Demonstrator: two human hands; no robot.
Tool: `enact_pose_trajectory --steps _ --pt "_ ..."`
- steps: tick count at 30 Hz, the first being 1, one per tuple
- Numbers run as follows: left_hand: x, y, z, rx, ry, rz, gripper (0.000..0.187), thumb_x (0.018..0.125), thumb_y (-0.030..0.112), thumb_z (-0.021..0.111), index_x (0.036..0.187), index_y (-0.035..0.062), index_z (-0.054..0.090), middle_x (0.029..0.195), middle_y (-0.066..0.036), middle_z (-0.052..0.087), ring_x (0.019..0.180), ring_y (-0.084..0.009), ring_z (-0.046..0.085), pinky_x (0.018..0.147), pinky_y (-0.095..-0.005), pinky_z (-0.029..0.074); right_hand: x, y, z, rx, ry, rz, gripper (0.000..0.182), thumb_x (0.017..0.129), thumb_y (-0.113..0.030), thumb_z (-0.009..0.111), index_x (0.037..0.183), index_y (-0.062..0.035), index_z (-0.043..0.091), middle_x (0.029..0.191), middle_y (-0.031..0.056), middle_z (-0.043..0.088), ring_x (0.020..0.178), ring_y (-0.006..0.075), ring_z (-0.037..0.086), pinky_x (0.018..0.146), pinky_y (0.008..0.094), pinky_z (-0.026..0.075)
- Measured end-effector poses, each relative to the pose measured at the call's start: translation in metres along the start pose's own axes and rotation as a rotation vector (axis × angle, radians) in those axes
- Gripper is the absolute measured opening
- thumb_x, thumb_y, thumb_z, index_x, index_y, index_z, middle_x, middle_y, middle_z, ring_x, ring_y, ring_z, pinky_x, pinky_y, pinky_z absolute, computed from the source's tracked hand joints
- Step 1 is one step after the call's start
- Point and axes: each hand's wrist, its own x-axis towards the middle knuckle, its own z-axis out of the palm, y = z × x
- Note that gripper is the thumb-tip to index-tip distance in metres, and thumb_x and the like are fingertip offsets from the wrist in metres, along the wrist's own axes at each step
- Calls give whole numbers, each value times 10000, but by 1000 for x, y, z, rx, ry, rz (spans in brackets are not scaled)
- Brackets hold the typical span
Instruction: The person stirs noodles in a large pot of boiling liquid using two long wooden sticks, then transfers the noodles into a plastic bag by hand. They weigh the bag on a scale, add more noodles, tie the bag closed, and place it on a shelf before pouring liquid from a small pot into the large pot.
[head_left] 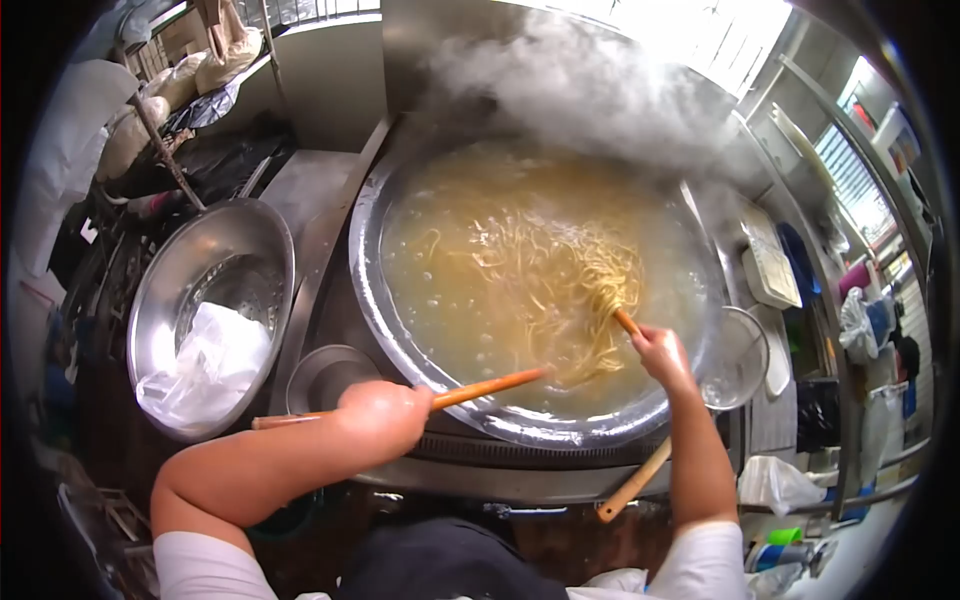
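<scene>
Steam (590,80) clouds the far rim of the broad silver metal pot (372,290). I see the left hand (385,412) grasping a long orange wooden stick (490,386) across the near rim, the right hand (660,354) a second wooden stick (624,319) — stringy yellow noodles (611,278) bunch at its tip, right of centre. Damp grips could slip, splashing scalding cloudy broth (440,310).

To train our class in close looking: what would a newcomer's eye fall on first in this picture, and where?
Probably the large round metal pot of cloudy yellow liquid at the centre, with thin yellow noodles inside and white steam above its far side. Next come the right hand, gripping an orange-brown wooden stick at the noodles, and the left hand, holding a second orange-brown wooden stick over the near rim.
</scene>
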Motion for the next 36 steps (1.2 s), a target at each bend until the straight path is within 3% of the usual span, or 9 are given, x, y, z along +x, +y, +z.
enact_pose_trajectory --steps 1,3,9,13,22,25,27,29,36 --pt "4 2 0 -37 -16 19 272 939 299 507 1041 50 545 785 -156 664 756 -351 665 646 -477 514 18 -10 8 -12 41 -8 253 859 -289 595 1003 -103 690 767 161 649 727 313 628 705 375 483" --pt "4 0 -10 -70 -17 37 271 938 301 509 1040 53 550 784 -162 659 764 -356 662 653 -480 508 59 -3 34 58 194 -92 298 853 -266 623 1085 -97 702 626 75 610 551 120 579 548 307 472" --pt "-78 -64 -111 -87 12 -76 281 873 336 594 1032 110 648 853 -146 673 832 -315 649 725 -448 490 72 26 14 196 68 -16 326 854 -294 623 1121 -118 688 701 70 640 588 148 598 593 343 478" --pt "-112 -106 -136 -263 109 -179 308 839 299 653 1053 77 657 794 -135 659 721 -277 638 665 -386 493 5 81 -92 431 -162 -39 354 874 -232 652 1154 -16 653 744 -12 608 641 77 557 550 230 443" --pt "83 -46 -97 -21 360 -148 238 871 217 540 1002 84 687 895 -133 693 817 -271 685 694 -386 542 -199 60 -325 41 151 141 328 756 -83 641 1048 64 663 699 29 619 553 77 552 517 222 453" --pt "143 8 -65 84 349 -142 260 909 176 465 1031 88 677 897 -100 709 853 -294 694 705 -422 555 -168 29 -295 -167 176 142 227 747 -103 637 931 2 714 619 40 613 519 96 546 507 271 445" --pt "141 31 -58 8 335 -137 228 884 158 532 1033 83 687 920 -97 714 868 -262 702 693 -420 563 -108 33 -246 -589 186 20 183 723 -184 679 874 -94 728 747 162 661 638 295 637 626 412 495" --pt "154 42 -37 3 286 -134 220 880 168 552 1035 116 699 927 -92 717 878 -257 702 691 -418 563 -46 13 -160 -801 341 -160 186 829 -206 585 897 -103 724 892 160 683 808 336 659 728 445 518" --pt "100 56 -16 -29 118 -10 229 849 161 608 1060 88 655 936 -95 711 912 -270 697 739 -400 557 36 -21 -23 -519 207 12 336 956 -235 377 1057 -80 658 969 175 683 930 373 647 809 464 509"
